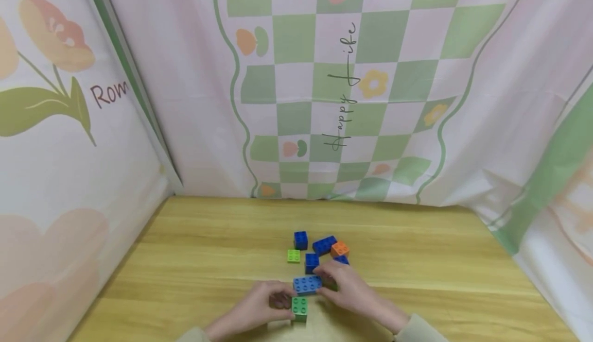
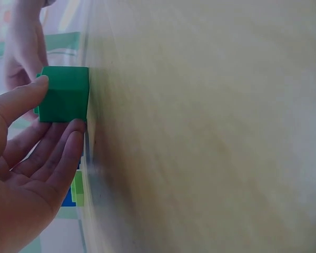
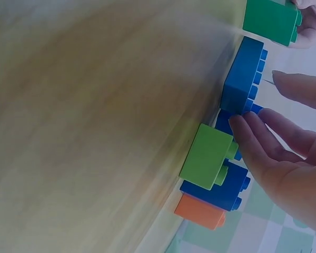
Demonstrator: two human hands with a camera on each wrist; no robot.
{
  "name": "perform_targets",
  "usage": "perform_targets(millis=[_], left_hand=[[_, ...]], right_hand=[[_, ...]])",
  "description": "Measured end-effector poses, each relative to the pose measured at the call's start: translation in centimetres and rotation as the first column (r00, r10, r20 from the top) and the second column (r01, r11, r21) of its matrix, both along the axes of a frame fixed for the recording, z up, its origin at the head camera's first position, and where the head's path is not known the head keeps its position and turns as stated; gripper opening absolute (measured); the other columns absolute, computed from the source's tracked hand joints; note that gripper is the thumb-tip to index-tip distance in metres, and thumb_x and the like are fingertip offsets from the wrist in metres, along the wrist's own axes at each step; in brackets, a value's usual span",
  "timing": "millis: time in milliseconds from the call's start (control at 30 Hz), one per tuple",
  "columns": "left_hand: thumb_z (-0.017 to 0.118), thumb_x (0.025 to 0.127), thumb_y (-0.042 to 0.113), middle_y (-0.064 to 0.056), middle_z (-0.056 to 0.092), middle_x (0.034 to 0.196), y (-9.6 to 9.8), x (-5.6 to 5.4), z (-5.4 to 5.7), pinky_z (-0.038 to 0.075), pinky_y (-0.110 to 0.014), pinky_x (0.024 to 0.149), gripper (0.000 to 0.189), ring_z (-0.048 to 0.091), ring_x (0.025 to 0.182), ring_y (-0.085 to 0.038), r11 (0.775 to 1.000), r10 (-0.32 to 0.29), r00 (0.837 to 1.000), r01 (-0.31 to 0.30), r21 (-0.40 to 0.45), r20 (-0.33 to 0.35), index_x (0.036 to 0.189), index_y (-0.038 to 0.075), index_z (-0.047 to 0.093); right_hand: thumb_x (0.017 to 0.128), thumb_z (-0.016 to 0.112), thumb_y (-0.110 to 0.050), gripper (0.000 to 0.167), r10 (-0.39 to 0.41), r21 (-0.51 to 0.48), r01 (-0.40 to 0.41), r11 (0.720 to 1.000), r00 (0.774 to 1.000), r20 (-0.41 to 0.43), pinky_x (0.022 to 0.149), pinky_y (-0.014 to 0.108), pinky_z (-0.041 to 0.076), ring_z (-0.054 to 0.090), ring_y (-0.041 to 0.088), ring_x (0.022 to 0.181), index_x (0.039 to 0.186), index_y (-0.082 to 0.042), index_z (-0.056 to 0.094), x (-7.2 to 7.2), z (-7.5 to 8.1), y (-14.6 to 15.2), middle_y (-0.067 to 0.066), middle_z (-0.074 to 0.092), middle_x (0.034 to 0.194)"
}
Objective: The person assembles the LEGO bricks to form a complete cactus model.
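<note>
My left hand (image 1: 257, 306) holds a green brick (image 1: 299, 309) near the front of the table, its thumb on one side and fingertips along another. Just beyond that brick lies a longer light blue brick (image 1: 307, 284) with two rows of studs. My right hand (image 1: 349, 288) is at this blue brick's right end; in the right wrist view its fingertips (image 3: 237, 122) are close by, while the thumb stands apart from the fingers. Whether those fingertips touch the brick I cannot tell. A lime green brick (image 3: 205, 156) sits beside the right hand, mostly hidden in the head view.
Farther back on the wooden table (image 1: 208, 249) are dark blue bricks (image 1: 312, 263), a flat lime brick (image 1: 294, 256) and an orange brick (image 1: 340, 249). One dark blue brick (image 1: 341, 260) is partly covered by the right hand. Printed curtains (image 1: 296, 115) enclose the back and sides.
</note>
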State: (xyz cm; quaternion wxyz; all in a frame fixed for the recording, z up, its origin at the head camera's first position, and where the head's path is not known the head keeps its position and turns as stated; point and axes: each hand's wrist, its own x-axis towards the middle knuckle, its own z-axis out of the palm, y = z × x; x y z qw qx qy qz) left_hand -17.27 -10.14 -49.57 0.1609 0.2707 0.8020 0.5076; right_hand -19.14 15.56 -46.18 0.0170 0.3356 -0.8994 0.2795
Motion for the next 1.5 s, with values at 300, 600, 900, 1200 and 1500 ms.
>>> perform_targets(millis=[300,600,900,1200,1500], left_hand=[[0.077,0.085,0.022,0.004,0.074,0.103,-0.08,0.11,0.33,0.056,-0.014,0.076,0.029,0.066,0.086,0.002,1.000,0.000,0.999,-0.001,0.012,0.054,0.112,0.013,0.071],[0.078,0.085,0.022,0.004,0.074,0.103,-0.03,0.00,0.02,0.056,-0.014,0.076,0.029,0.066,0.086,0.002,1.000,0.007,0.998,-0.007,0.003,0.059,0.113,0.014,0.071],[0.078,0.085,0.020,0.005,0.074,0.103,0.07,0.22,0.44,0.056,-0.014,0.076,0.028,0.066,0.086,0.002,1.000,0.003,0.997,-0.005,0.019,0.075,0.112,0.014,0.071],[0.078,0.085,0.021,0.005,0.074,0.103,0.07,0.13,0.41,0.056,-0.014,0.075,0.028,0.066,0.085,0.003,1.000,0.000,0.998,-0.001,0.013,0.062,0.111,0.013,0.072],[0.078,0.085,0.021,0.005,0.074,0.103,0.04,0.11,0.54,0.056,-0.014,0.075,0.027,0.066,0.085,0.002,1.000,0.003,0.997,-0.005,0.021,0.078,0.110,0.013,0.072]], right_hand=[[0.085,0.076,-0.015,0.031,0.003,0.049,-0.004,0.999,1.000,0.028,0.085,0.031,0.059,0.068,0.020,0.101,0.113,-0.004,0.068,-0.10,0.11,-0.30,0.007,0.071,0.111],[0.084,0.077,-0.014,0.031,0.011,0.091,-0.014,0.996,0.999,0.030,0.083,0.029,0.059,0.066,0.018,0.099,0.112,-0.005,0.068,-0.09,-0.01,-0.36,0.005,0.069,0.111],[0.083,0.078,-0.013,0.035,0.018,0.121,-0.019,0.992,1.000,0.014,0.085,0.034,0.060,0.067,0.021,0.102,0.115,-0.004,0.067,-0.03,-0.25,-0.68,0.009,0.068,0.113],[0.083,0.078,-0.012,0.034,0.018,0.127,-0.020,0.992,1.000,0.013,0.081,0.029,0.060,0.068,0.021,0.100,0.114,-0.002,0.067,-0.02,-0.46,-0.89,0.010,0.069,0.111],[0.084,0.078,-0.011,0.031,0.036,0.105,-0.038,0.994,0.999,0.020,0.075,0.021,0.058,0.066,0.014,0.095,0.112,-0.004,0.068,-0.17,-0.45,-0.80,0.005,0.068,0.107]])
